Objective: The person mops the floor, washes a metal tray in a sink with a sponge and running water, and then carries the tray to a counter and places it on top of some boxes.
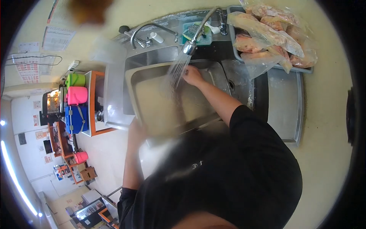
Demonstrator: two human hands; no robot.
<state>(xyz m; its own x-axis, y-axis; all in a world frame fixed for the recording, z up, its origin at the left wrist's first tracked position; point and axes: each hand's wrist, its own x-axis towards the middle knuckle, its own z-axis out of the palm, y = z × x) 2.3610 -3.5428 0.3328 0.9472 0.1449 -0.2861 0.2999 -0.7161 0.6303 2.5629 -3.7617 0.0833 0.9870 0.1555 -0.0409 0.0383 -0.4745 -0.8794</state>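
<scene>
A large rectangular metal pan (pixel 131 82) sits tilted across the sink, with cloudy, pale liquid inside. From above, the spray head (pixel 189 48) of a flexible hose tap pours water into it. My right hand (pixel 193 75) is over the pan's far right part, beside the falling water. Its fingers look curled, and whatever they hold, if anything, is hidden. At the pan's near left corner is my left hand (pixel 137 129), smeared and partly hazy, so its fingers cannot be made out.
Bagged raw meat (pixel 267 34) fills a grey tub (pixel 241 57) at the back right. A curved faucet (pixel 148 24) and a green tray with sponges (pixel 196 33) stand behind the sink. Steel drainboards flank it. Coloured containers (pixel 77 95) sit on a shelf at left.
</scene>
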